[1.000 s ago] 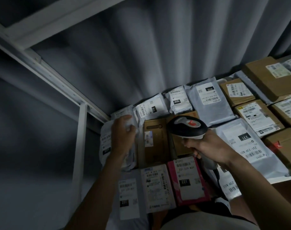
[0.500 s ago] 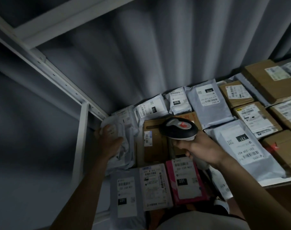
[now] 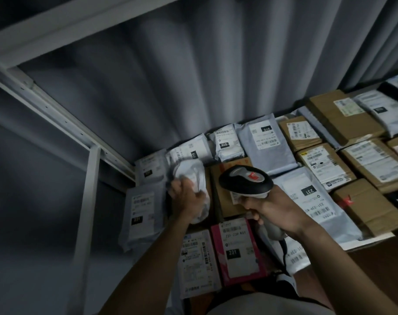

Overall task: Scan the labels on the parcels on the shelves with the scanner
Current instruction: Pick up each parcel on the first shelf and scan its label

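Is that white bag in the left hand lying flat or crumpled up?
Crumpled: the left hand grips the white bag, bunched and lifted off the parcels.

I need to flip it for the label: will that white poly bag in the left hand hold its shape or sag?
The white poly bag will probably sag: it already creases and bunches where the left hand grips it. It looks light, since one hand holds it. The glossy film may slip, so the scanner could meet a wrinkled label.

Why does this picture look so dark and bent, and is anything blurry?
Head view: dim light, deep shadow on the left; the wide lens bows the shelf frame; the white bag gripped by the left hand is smeared, while the scanner in the right hand stays fairly sharp.
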